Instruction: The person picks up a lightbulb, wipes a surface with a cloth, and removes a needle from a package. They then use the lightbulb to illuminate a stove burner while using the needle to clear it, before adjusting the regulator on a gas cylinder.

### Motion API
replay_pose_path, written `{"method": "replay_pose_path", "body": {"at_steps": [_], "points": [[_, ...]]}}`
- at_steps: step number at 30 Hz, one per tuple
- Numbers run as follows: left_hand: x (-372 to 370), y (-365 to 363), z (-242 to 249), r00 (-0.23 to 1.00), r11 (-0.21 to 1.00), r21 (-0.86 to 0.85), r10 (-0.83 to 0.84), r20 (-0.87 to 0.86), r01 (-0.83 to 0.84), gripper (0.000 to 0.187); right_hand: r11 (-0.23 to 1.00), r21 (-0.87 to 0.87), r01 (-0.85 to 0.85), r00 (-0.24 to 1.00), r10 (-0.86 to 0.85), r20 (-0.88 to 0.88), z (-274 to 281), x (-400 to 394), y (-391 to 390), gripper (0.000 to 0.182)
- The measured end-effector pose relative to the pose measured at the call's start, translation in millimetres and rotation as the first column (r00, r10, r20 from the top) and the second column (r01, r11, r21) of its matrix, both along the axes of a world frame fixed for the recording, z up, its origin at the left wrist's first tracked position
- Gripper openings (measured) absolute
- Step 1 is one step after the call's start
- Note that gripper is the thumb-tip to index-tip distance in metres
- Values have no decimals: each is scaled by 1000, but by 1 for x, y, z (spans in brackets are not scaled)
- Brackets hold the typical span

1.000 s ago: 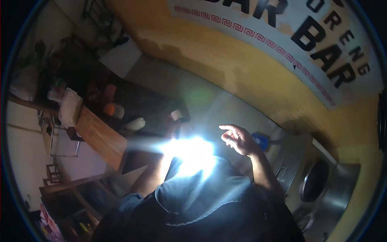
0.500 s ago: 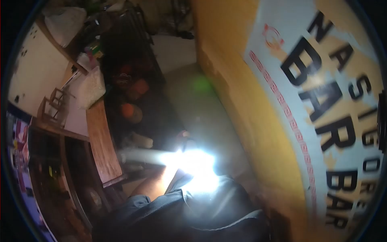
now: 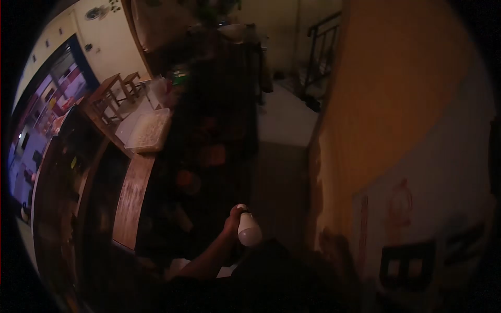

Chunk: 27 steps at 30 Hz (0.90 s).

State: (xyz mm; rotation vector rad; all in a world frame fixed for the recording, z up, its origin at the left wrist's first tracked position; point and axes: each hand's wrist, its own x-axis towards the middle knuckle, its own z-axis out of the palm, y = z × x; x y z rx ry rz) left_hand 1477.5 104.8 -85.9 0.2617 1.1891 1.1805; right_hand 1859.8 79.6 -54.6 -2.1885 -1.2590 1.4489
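In my left hand is a white light bulb, unlit, its round end pointing down toward me. The fingers wrap around its narrow base end, and the thumb lies near the top. My right hand is a dim, blurred shape low beside the orange-yellow wall, its fingers lost in shadow. A pale object lies in the dark area left of the bulb.
A wooden counter runs along the left, with a clear plastic tub on it. Wooden stools stand beyond. A lettered banner covers the right wall; a stair railing rises at the back.
The bulb was glaring brightly and is now dark, so the whole scene has dimmed. My view has turned, bringing the stools and railing further in. My right hand now shows by the wall.
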Motion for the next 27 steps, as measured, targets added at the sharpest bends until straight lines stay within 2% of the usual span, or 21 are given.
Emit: {"method": "replay_pose_path", "body": {"at_steps": [1, 2, 3, 5, 6, 7, 8, 10, 11, 13, 15, 17, 20, 21, 22, 23, 24, 25, 26, 27], "points": [[6, 3, 26, 1000, 1000, -20, 24, 1, -24, 34, 999, 27, 46, 997, -44, -61, -29, 0, 52, 41], [9, 5, 38, 999, 999, -29, 42, 0, -42, 33, 996, 82, -45, 994, 53, -96, -44, -3, 97, 41], [5, 22, 27, 991, 991, -37, 130, -21, -131, 33, 981, 140, -131, 981, 149, -124, -42, -7, 154, 41], [5, 59, 40, 975, 975, 14, 223, 13, -223, 34, 893, 419, -163, 932, 279, -232, -13, -41, 240, 31], [2, 80, 43, 956, 955, 43, 290, 50, -292, 36, 885, 431, -175, 928, 295, -230, 0, -58, 282, 31], [-9, 101, 22, 943, 945, 106, 291, 163, -310, 38, 894, 417, -164, 903, 306, -300, 11, -75, 321, 33], [-15, 126, 25, 941, 942, 114, 297, 160, -317, 38, 904, 398, -152, 874, 311, -372, 18, -89, 357, 34], [-30, 173, 41, 936, 920, 229, 268, 229, -320, 35, 886, 421, -194, 849, 367, -381, 41, -112, 421, 35], [-41, 196, 48, 934, 918, 227, 275, 229, -326, 35, 873, 426, -238, 828, 411, -381, 54, -123, 450, 36], [-63, 251, 69, 941, 907, 251, 321, 111, -339, 34, 853, 460, -247, 838, 426, -340, 86, -148, 511, 38], [-78, 302, 105, 929, 894, 256, 355, 103, -369, 34, 830, 495, -256, 846, 441, -301, 115, -166, 584, 39], [-94, 344, 123, 908, 872, 256, 410, 87, -418, 35, 654, 712, -255, 768, 584, -261, 136, -182, 659, 45], [-112, 402, 153, 866, 816, 323, 499, 29, -480, 34, 435, 854, -285, 758, 648, -77, 186, -222, 769, 47], [-120, 419, 150, 861, 773, 410, 505, 65, -484, 33, 353, 881, -314, 758, 653, 9, 202, -242, 801, 49], [-129, 434, 141, 832, 725, 476, 554, 25, -497, 32, 315, 890, -330, 725, 688, 26, 223, -263, 827, 53], [-135, 446, 141, 839, 706, 488, 532, 113, -514, 32, 275, 895, -350, 685, 727, 45, 238, -288, 850, 57], [-134, 462, 146, 837, 683, 497, 509, 200, -534, 32, 85, 935, -345, 658, 732, 176, 243, -319, 885, 58], [-122, 483, 164, 776, 617, 473, 531, 339, -629, 33, -108, 940, -325, 632, 715, 300, 244, -348, 912, 60], [-111, 501, 188, 732, 614, 425, 650, 206, -665, 34, -117, 914, -388, 619, 702, 352, 246, -371, 924, 60], [-110, 517, 186, 700, 553, 463, 671, 246, -693, 35, -131, 886, -445, 606, 685, 405, 252, -391, 932, 61]]}}
